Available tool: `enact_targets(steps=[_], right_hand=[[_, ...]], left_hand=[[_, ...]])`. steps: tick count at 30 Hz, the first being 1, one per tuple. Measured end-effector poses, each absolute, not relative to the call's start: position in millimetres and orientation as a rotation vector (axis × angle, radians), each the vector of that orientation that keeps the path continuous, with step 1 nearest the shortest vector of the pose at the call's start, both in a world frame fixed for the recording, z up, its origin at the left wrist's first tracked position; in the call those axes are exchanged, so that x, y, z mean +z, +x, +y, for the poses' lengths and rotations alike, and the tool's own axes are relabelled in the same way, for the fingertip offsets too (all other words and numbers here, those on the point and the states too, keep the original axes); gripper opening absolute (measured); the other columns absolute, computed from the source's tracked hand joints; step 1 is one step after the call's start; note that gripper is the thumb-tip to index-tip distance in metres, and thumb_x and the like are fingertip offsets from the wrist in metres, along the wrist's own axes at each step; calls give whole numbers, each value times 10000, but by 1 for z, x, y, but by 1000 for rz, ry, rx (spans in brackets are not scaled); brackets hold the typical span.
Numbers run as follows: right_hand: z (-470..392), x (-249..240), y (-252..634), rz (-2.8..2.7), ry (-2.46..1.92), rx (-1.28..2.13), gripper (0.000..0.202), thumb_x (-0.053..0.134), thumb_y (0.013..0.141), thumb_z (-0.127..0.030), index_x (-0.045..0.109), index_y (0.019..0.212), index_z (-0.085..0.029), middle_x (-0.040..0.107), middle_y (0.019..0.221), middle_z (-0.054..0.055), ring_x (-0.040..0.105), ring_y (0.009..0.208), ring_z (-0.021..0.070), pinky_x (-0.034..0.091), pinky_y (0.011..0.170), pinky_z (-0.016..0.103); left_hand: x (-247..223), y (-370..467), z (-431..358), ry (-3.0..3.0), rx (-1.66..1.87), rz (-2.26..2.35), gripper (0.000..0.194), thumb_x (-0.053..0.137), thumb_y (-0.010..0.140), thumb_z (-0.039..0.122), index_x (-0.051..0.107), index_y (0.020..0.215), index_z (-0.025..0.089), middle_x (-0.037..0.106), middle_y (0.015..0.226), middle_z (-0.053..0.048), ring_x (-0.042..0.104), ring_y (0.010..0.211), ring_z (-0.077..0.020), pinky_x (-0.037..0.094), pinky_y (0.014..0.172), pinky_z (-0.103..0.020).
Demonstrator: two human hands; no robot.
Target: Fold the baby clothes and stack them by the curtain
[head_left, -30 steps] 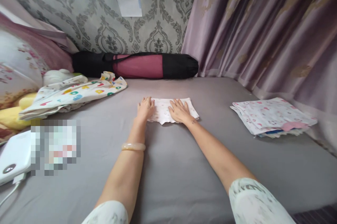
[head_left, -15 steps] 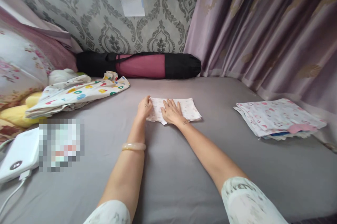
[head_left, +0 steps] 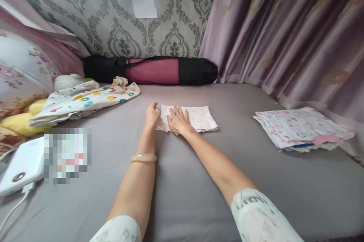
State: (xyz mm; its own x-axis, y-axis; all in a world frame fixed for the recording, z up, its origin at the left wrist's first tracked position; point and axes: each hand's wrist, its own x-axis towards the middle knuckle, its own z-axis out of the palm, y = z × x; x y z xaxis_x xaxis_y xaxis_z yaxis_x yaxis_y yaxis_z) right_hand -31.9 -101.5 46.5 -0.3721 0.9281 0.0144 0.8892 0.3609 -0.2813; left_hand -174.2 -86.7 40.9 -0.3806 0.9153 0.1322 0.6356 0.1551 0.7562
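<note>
A folded white cloth (head_left: 200,117) with a faint small print lies flat on the grey bed sheet in front of me. My right hand (head_left: 178,120) rests palm down on its left half, fingers spread. At the cloth's left edge is my left hand (head_left: 152,115), its fingers curled in and closed around that edge, the thumb on top. The fingertips of the left hand are mostly hidden. A pale bangle (head_left: 143,158) circles the left forearm.
To the right lies a stack of folded printed cloths (head_left: 303,126). At left are a colourful patterned cloth (head_left: 91,98), a yellow soft item (head_left: 15,125) and a white power bank (head_left: 24,166) with a cable. A black and maroon long bag (head_left: 152,70) lies along the wall.
My right hand has slid left across the folded cloth. My left hand has shifted slightly left, out to the cloth's edge.
</note>
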Motion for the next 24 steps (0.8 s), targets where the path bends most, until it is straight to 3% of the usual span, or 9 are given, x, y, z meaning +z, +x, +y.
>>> enact_targets(steps=[20, 24], right_hand=[[-94, 38, -59, -2485, -1600, 295, 576, 210, 982, -404, 317, 1496, -168, 283, 1573, 98, 190, 1451, 264, 84, 1159, 517], [-90, 44, -64, -2502, -1602, 302, 575, 215, 980, -376, 344, 1477, -117, 295, 1563, 129, 204, 1445, 285, 106, 1149, 548]], left_hand=[[37, -179, -83, 1301, 1250, 2064, 535, 347, 770, 92, 602, 1241, 82, 636, 1263, -157, 568, 1215, -211, 414, 1055, -334], [36, -180, -82, 1280, 1275, 2059, 531, 342, 771, 97, 610, 1229, 85, 643, 1250, -154, 575, 1206, -213, 419, 1053, -341]])
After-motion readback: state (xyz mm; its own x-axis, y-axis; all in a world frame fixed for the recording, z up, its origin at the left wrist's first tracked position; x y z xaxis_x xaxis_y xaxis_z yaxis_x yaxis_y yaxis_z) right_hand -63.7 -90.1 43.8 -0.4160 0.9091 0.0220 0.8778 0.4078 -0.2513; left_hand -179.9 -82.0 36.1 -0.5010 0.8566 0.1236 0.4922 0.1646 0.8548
